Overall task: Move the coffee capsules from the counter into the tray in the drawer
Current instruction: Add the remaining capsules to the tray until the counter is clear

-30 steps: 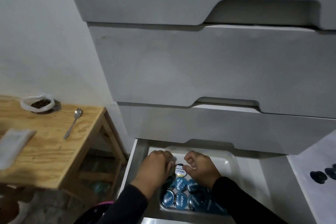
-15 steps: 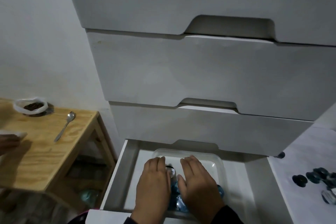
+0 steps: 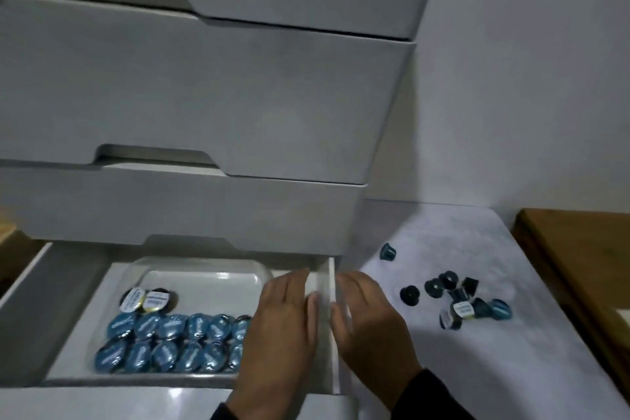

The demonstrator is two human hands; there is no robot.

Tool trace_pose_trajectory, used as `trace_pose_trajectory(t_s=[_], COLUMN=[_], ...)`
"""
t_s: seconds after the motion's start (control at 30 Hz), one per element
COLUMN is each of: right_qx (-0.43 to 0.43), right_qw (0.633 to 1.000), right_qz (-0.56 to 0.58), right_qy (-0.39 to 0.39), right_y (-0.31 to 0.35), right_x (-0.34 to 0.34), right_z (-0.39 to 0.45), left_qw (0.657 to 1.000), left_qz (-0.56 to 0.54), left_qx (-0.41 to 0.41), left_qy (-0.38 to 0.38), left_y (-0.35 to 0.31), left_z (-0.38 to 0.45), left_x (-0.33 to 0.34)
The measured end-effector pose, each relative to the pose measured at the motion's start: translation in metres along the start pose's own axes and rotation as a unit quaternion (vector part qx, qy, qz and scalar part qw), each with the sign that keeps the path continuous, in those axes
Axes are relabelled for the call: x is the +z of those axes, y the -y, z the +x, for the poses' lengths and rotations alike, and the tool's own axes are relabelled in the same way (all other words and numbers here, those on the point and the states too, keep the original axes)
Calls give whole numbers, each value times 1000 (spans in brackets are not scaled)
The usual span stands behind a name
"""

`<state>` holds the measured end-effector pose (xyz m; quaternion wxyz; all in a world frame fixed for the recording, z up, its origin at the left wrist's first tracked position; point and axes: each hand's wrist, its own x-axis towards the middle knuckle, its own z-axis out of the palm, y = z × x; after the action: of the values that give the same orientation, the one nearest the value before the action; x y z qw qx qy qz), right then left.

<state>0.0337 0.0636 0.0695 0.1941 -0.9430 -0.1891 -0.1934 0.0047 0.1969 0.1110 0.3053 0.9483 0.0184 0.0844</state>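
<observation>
Once over tray [image 3: 204, 274], hands [image 3: 327, 327] rightward.

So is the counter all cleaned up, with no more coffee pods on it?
No, a bunch of dark coffee capsules lie scattered on the white counter, right of the open drawer.

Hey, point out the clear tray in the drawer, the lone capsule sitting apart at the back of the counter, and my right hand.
clear tray [image 3: 204, 264], head view, bare back rim.
lone capsule [image 3: 388, 251], head view, middle of its blue body.
right hand [image 3: 370, 320], head view, back of the hand.
</observation>
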Motion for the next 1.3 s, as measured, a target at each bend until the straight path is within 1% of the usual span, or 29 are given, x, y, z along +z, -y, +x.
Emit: trace_pose_trajectory(t_s=[0.07,0.1,0.13,0.17,0.2,0.27,0.33,0.4,0.5,0.6,0.67,0.77,0.83,0.93,1.03,1.13,1.23,1.3], right_qx=[25,35,46,55,66,102,136,137,114,142,140,145,158,180,208,265,313,325], right_qw=[1000,999,999,998,997,993,988,986,987,983,982,981,979,976,966,944,919,911], right_qz=[-3,-6,-10,-21,-36,-58,-69,-87,-110,-69,-57,-43,-27,35,110,180,229,246], right_qy=[-8,-11,-10,-5,2,18,32,38,42,92,113,124,129,121,107,79,69,64], right_y=[-38,-56,-74,-91,-107,-136,-161,-182,-202,-215,-219,-221,-222,-226,-227,-226,-226,-227], right_x=[-12,-17,-21,-23,-25,-23,-17,-10,-2,7,10,10,13,16,13,10,8,8], right_z=[-11,-16,-22,-27,-33,-45,-56,-64,-71,-75,-75,-70,-71,-76,-80,-79,-78,-78], left_qw=[999,998,998,999,998,998,996,997,996,994,995,998,996,992,989,980,967,965], left_qz=[2,7,6,0,-6,-3,-25,-41,-35,-38,-37,-26,-41,-85,-121,-172,-212,-210], left_qx=[26,37,50,53,53,55,30,17,7,11,5,8,-5,-32,-42,-84,-116,-127], left_qy=[39,40,23,10,18,39,76,69,88,104,90,64,73,87,76,58,82,96], left_y=[-28,-39,-47,-54,-62,-80,-93,-94,-94,-91,-91,-88,-85,-83,-83,-84,-83,-81], left_z=[0,0,-1,-1,-2,-2,2,7,19,32,40,50,55,58,54,52,51,50], left_x=[32,49,65,80,92,111,129,156,190,219,235,253,260,259,257,254,247,243])
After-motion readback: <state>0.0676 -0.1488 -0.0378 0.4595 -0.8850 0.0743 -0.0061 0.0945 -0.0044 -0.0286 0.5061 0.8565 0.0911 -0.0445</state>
